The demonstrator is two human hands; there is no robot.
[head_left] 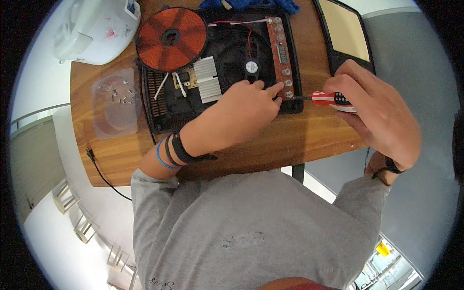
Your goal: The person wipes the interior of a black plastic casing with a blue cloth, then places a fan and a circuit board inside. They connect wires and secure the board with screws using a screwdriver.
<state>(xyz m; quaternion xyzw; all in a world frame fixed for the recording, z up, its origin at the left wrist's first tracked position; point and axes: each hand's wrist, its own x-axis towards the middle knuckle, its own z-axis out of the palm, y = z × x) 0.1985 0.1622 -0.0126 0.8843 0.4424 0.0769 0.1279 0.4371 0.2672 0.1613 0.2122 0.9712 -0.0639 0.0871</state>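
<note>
My left hand (241, 113) rests on the opened induction cooker (220, 72), which lies w/ its black shell open at the middle of the wooden table (290, 140); index finger stretched out, tip touching the lower end of the red control board (280, 53), other fingers curled loosely, gripping nothing; my right hand (374, 113) is wrapped tight round a screwdriver (328, 98) w/ red, white & black handle, thin shaft pointing left, tip at the cooker's right edge just beside my left fingertip. Cooker inside: big copper-orange coil (171, 37) w/ dark hub at upper left; ribbed silver heatsink (209, 79) in the centre; small round black fan (251, 66) w/ red wire running up; narrow red board w/ row of buttons along the right side. Clear plastic tray (116, 104) w/ small screws sits left of the cooker; white rice cooker (96, 29) at the table's far left corner; dark-framed glass top panel (345, 34) lies at far right.
</note>
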